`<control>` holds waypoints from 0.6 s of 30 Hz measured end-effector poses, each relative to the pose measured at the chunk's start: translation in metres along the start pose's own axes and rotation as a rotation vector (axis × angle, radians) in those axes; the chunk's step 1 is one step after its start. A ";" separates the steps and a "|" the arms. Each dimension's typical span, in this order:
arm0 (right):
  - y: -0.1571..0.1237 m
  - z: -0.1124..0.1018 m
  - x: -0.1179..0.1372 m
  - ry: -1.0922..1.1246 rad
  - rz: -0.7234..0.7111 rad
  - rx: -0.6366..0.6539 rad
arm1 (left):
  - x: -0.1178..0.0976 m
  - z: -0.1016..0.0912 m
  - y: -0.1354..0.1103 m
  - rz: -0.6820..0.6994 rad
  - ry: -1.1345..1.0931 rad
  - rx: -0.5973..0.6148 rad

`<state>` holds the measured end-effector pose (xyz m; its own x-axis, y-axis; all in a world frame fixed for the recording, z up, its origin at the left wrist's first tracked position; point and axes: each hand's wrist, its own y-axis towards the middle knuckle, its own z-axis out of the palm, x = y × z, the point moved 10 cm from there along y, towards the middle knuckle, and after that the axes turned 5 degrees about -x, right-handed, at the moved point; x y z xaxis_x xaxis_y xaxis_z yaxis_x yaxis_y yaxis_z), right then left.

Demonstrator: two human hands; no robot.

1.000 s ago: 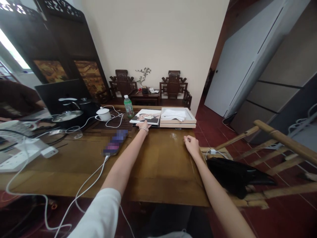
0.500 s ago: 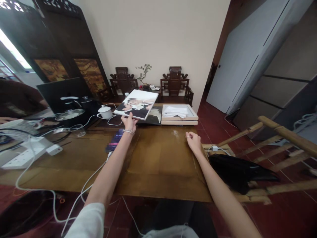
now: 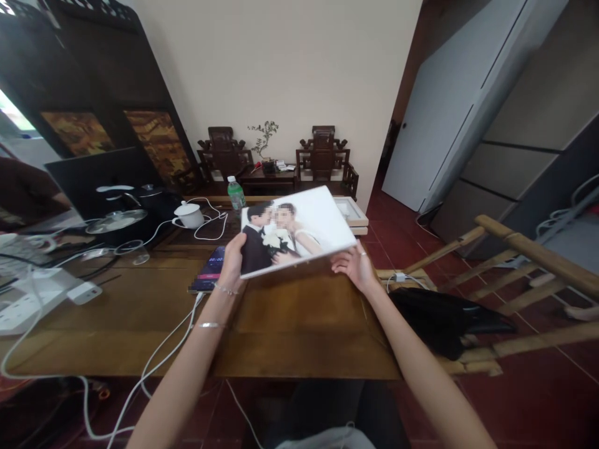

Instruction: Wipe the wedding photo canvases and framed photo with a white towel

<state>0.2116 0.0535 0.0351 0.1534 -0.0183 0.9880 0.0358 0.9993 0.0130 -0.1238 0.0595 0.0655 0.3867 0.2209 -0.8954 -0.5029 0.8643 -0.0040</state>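
I hold a white photo album (image 3: 299, 227) with a picture of a couple on its cover above the wooden table (image 3: 304, 324). My left hand (image 3: 232, 262) grips its left edge, thumb on top. My right hand (image 3: 356, 267) supports its lower right edge from beneath, fingers curled against it. The album is tilted, its near edge lower. Behind it, mostly hidden, lies a pale wooden frame box (image 3: 353, 214) with white cloth inside.
A phone (image 3: 208, 274) on a white cable lies left of my left hand. Further left are a white cup (image 3: 188, 215), a green bottle (image 3: 235, 194), a kettle tray (image 3: 116, 219) and power strips (image 3: 28, 299). A black bag (image 3: 444, 318) rests on a bamboo chair (image 3: 515, 274) at right.
The album has been lifted off the far stack and brought toward me over the table. My right hand has left the tabletop and taken the album's right edge.
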 end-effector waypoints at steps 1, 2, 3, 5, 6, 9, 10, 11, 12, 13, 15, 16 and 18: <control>0.000 -0.002 0.001 0.041 0.021 -0.015 | 0.009 0.006 -0.007 -0.048 0.018 0.047; 0.001 -0.007 0.003 0.047 0.021 -0.052 | 0.018 0.012 -0.015 -0.081 0.031 0.102; 0.002 -0.014 0.005 0.032 0.014 -0.096 | 0.026 0.018 -0.022 -0.114 0.051 0.151; 0.003 -0.029 0.008 -0.058 0.003 -0.171 | 0.043 0.028 -0.036 -0.185 0.096 0.231; 0.003 -0.036 0.008 -0.139 0.002 -0.198 | 0.049 0.032 -0.042 -0.202 0.115 0.271; 0.002 -0.058 0.004 -0.404 0.010 -0.259 | 0.065 0.039 -0.054 -0.243 0.144 0.345; 0.002 -0.065 0.002 -0.477 0.015 -0.275 | 0.070 0.040 -0.055 -0.253 0.151 0.352; 0.002 -0.071 0.000 -0.541 0.021 -0.292 | 0.075 0.039 -0.055 -0.259 0.164 0.351; 0.003 -0.077 -0.002 -0.605 0.031 -0.308 | 0.079 0.038 -0.055 -0.260 0.185 0.345; 0.004 -0.081 -0.003 -0.681 0.041 -0.320 | 0.083 0.036 -0.053 -0.260 0.213 0.338; 0.010 -0.086 -0.003 -0.842 0.061 -0.315 | 0.091 0.032 -0.050 -0.266 0.281 0.322; 0.014 -0.085 -0.003 -0.917 0.067 -0.297 | 0.094 0.029 -0.048 -0.275 0.313 0.318; 0.023 -0.081 -0.001 -1.048 0.063 -0.239 | 0.097 0.026 -0.046 -0.294 0.364 0.322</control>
<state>0.2919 0.0737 0.0224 -0.7571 0.1842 0.6268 0.2666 0.9630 0.0390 -0.0434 0.0529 -0.0097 0.1544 -0.1706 -0.9732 -0.1317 0.9726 -0.1914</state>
